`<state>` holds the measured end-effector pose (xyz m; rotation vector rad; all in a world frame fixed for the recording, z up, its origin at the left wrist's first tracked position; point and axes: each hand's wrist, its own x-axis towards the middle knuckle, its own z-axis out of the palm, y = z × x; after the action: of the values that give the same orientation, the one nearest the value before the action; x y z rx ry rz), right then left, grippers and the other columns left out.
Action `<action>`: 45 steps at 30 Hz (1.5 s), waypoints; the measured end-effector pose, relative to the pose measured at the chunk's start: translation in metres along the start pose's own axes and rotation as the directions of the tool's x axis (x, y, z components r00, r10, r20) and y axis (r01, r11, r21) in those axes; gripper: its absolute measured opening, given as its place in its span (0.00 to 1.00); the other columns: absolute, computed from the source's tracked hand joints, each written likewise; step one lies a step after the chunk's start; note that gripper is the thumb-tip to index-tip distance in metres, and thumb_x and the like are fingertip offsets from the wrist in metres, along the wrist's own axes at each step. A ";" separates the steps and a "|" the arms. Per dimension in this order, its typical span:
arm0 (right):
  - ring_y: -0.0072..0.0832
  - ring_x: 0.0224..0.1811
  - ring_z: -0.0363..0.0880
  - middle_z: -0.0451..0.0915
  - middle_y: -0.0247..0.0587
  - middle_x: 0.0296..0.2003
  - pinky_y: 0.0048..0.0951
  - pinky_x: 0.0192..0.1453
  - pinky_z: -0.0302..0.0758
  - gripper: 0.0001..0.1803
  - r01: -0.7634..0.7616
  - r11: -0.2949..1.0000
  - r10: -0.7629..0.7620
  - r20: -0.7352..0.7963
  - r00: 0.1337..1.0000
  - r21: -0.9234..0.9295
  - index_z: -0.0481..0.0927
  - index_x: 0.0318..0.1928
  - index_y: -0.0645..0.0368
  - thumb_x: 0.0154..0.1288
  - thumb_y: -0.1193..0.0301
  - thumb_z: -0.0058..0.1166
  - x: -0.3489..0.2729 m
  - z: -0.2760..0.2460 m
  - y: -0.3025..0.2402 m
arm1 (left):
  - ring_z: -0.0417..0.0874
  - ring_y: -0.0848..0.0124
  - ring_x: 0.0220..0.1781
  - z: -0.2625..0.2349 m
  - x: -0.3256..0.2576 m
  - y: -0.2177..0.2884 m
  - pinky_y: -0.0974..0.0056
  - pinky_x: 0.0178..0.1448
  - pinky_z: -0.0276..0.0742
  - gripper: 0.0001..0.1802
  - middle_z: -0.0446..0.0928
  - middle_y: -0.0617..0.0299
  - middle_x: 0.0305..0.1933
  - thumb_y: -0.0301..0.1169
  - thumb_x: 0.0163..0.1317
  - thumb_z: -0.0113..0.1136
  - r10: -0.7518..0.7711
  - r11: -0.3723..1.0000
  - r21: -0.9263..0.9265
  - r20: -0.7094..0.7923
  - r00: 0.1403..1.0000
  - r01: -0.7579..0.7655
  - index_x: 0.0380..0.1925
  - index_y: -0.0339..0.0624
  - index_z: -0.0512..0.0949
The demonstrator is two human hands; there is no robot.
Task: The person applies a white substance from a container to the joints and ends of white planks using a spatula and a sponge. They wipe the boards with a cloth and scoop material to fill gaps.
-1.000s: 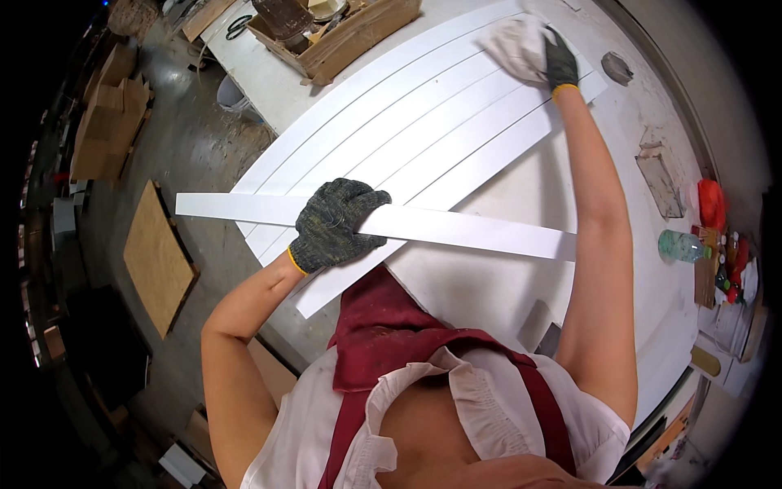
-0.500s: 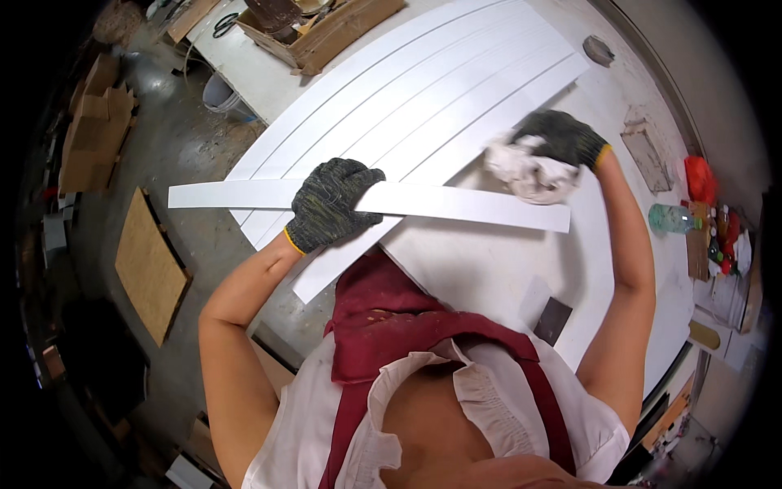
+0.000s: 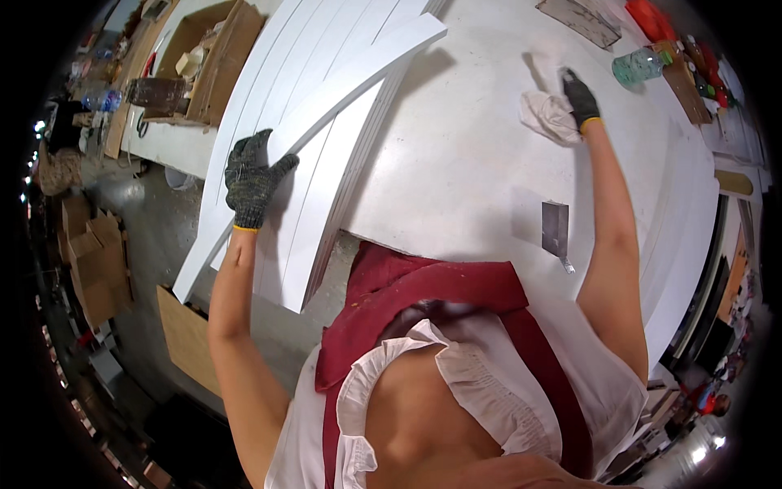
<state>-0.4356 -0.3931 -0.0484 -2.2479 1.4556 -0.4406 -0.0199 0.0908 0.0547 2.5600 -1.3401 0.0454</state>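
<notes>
Both hands wear dark knitted gloves with yellow cuffs. My left hand (image 3: 254, 184) holds a long, narrow white strip (image 3: 350, 85), its thumb out to the right. The strip runs slantwise over a stack of long white boards (image 3: 314, 175), its lower end jutting past them at the left. At the right, above the white table (image 3: 456, 155), my right hand (image 3: 580, 99) is closed by a crumpled off-white rag (image 3: 550, 116). The rag seems gripped on the palm side, though the fingers partly hide the hold.
A dark rectangular block (image 3: 555, 228) lies near the table's front edge. Farther right are a worn block (image 3: 580, 19), a green-tinted bottle (image 3: 639, 67) and a red bag (image 3: 650, 18). A wooden box (image 3: 220, 69) stands at the far left. Cardboard boxes (image 3: 91, 265) are on the floor.
The view has turned and shifted right. The strip, earlier crosswise, now slants along the stack under my left hand. My right hand and the rag have moved away from its end.
</notes>
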 end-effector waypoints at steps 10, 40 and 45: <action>0.36 0.55 0.72 0.74 0.33 0.55 0.42 0.62 0.65 0.17 0.717 0.621 -0.647 0.723 0.241 0.317 0.78 0.50 0.38 0.59 0.62 0.50 -0.255 0.066 -0.249 | 0.77 0.58 0.49 0.002 -0.003 0.001 0.57 0.56 0.73 0.35 0.77 0.55 0.45 0.48 0.40 0.75 0.036 0.999 0.009 -0.049 0.998 -0.036 0.48 0.46 0.78; 0.32 0.43 0.78 0.80 0.36 0.44 0.41 0.43 0.72 0.18 0.914 0.346 -0.886 0.396 0.243 0.213 0.77 0.45 0.45 0.57 0.53 0.48 -0.212 0.077 -0.252 | 0.76 0.55 0.53 -0.006 -0.012 0.005 0.55 0.59 0.71 0.36 0.76 0.51 0.49 0.57 0.47 0.65 -0.083 0.977 0.194 -0.014 0.996 0.084 0.52 0.46 0.75; 0.41 0.50 0.73 0.75 0.36 0.53 0.43 0.50 0.70 0.20 0.799 0.460 -0.798 0.574 0.182 0.387 0.79 0.50 0.41 0.55 0.57 0.52 -0.274 0.051 -0.200 | 0.77 0.56 0.50 -0.001 -0.005 0.009 0.55 0.57 0.72 0.34 0.78 0.53 0.46 0.55 0.44 0.69 0.030 0.988 0.153 -0.131 0.991 -0.010 0.48 0.46 0.77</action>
<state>-0.3645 -0.0609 0.0006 -2.5628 -0.2601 0.1880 -0.0300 0.0904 0.0564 2.6132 -1.3600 0.3284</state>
